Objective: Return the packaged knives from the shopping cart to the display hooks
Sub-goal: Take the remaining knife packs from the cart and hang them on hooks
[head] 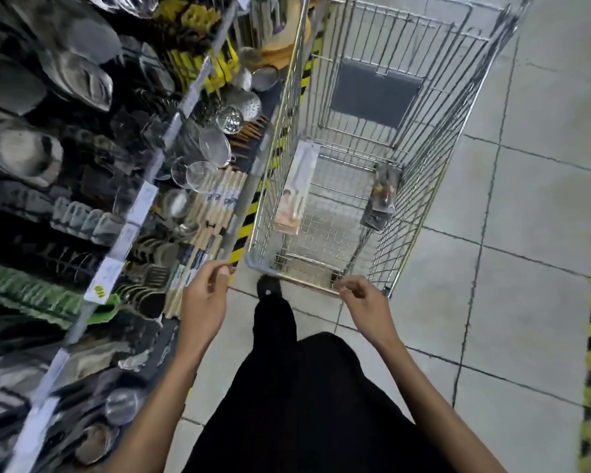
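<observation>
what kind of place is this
Most likely a shop's kitchenware aisle: a wire shopping cart on a tiled floor, mesh strainers on display, and price tags near them.

shopping cart [420, 186]: white package [297, 189] and dark package [382, 196] are leaning on opposite walls | left hand [205, 295], right hand [364, 303] are hovering loosely curled near handle [301, 280]

The cart [458, 107] holds a pale knife pack [297, 189] and a dark pack [382, 196].

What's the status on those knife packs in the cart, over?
Both empty, loosely curled near cart: left hand, right hand. Inside: white pack leaning on left wall, dark pack on right. Nothing covering them.
</observation>
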